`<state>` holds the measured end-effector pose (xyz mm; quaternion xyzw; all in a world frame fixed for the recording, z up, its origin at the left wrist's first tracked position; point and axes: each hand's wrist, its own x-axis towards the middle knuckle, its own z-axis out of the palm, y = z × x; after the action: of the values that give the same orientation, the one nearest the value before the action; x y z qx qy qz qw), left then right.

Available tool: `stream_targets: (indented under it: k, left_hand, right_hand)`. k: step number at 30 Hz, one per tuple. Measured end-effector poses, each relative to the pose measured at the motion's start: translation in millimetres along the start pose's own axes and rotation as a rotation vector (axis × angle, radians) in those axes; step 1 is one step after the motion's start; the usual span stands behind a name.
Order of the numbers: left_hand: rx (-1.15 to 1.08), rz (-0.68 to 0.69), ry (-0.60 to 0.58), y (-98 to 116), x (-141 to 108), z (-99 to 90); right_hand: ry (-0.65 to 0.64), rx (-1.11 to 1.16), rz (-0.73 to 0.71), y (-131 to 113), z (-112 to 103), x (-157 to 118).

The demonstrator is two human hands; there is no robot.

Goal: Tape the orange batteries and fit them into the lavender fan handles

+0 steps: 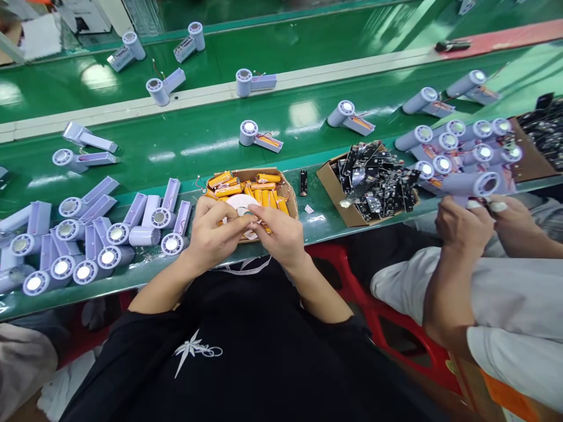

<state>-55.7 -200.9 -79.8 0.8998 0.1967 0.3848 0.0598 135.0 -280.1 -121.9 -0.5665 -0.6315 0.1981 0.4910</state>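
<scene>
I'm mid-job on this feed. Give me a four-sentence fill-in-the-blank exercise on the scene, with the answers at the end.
1. The left hand and right hand meet over a cardboard box of cylinders coloured ____.
2. In the picture, the lone black board lies to the ____ of that box.
3. The emblem on the person's black shirt is coloured ____.
4. The plastic seat between the person and the co-worker on the right is coloured ____.

Missing words: orange; right; white; red.

Left hand [213, 231] and right hand [281, 231], fingertips [247, 221] together
</scene>
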Motion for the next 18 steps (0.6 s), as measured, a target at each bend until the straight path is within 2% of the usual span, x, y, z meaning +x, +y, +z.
stream_targets:
  k: [4,7,9,10,12,16,18]
  left_hand:
    - [-0.007,0.201,-0.132,12.8,8.4,-2.5]
    - [0.020,0.223,-0.270,14.3,10.5,-10.6]
    - [0.007,0.187,-0.363,-3.6,10.1,-19.7]
    - [0.014,0.138,-0.396,-20.5,9.7,-26.1]
    - [0.096,-0.053,-0.428,-70.5,8.6,-44.2]
    - [0.458,-0.661,-0.508,-206.6,-4.1,-96.2]
    - [0.595,-0.853,-0.527,-267.5,-19.2,-124.0]
  right_hand:
    - [-0.036,0.118,-0.004,1.6,-1.2,-2.3]
    - [0.093,0.088,0.021,10.0,-7.3,-8.8]
    - [0.239,0.012,0.066,23.1,-13.7,-15.4]
    - [0.319,-0.029,0.085,31.5,-17.3,-19.1]
    - [0.457,-0.071,0.120,49.4,-25.0,-26.9]
    - [0.572,-0.023,0.195,73.1,-41.3,-42.5]
    - [0.580,-0.003,0.224,76.3,-48.4,-49.6]
